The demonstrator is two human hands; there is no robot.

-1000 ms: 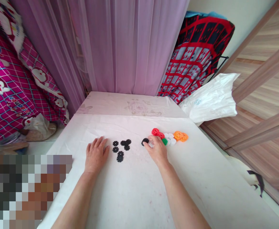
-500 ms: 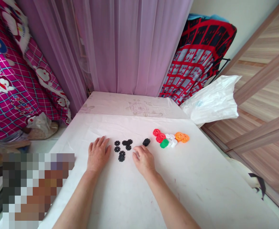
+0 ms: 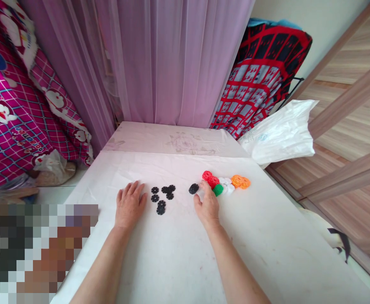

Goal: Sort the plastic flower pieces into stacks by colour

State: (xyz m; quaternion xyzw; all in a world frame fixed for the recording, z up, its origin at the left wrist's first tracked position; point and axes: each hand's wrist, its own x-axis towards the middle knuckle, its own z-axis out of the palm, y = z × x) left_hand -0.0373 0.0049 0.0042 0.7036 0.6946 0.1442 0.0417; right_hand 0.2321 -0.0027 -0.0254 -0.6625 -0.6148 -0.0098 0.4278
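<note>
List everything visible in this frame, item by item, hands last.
black discs: about seven, black, clustered between the hands
single black disc: one, black, just left of the right fingertips
red discs: two, red, beyond the right fingertips
green disc: one, green, beside the right fingertips
white discs: a few, white, between green and orange
orange discs: about two, orange, right end of the row
table: one, white cloth cover, centre
curtain: one, purple, behind the table
cartoon blanket: one, pink, left
checked blanket: one, red, black and grey, back right
plastic bag: one, white, right of the table
left hand: one, bare, flat on the table
right hand: one, bare, open, fingertips at the coloured discs
</note>
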